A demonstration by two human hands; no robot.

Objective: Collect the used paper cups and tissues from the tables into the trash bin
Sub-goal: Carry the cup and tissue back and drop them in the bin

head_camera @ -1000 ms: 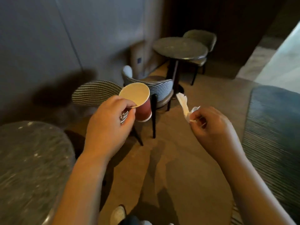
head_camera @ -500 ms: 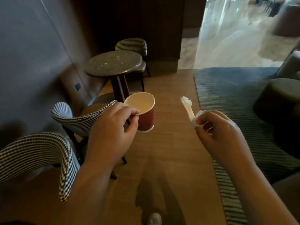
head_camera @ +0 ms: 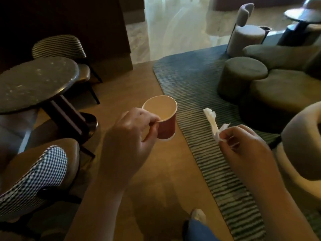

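My left hand (head_camera: 129, 136) grips a red paper cup (head_camera: 165, 125) by its rim and side, held upright over the wooden floor; its pale inside shows no liquid that I can make out. My right hand (head_camera: 243, 150) pinches a crumpled white tissue (head_camera: 212, 120), whose twisted end sticks up and to the left. Both hands are raised in front of me, about a hand's width apart. No trash bin is in view.
A round dark marble table (head_camera: 33, 82) stands at the left with a striped chair (head_camera: 59, 47) behind it and a checked chair (head_camera: 36, 178) in front. A striped blue-green rug (head_camera: 191, 84) carries rounded grey poufs (head_camera: 243, 73) at right. A pale armchair edge (head_camera: 298, 136) is beside my right hand.
The view has swung to the right: the wall and tables slid left and the rug and poufs came into sight. Both hands keep the same hold on the cup and tissue.
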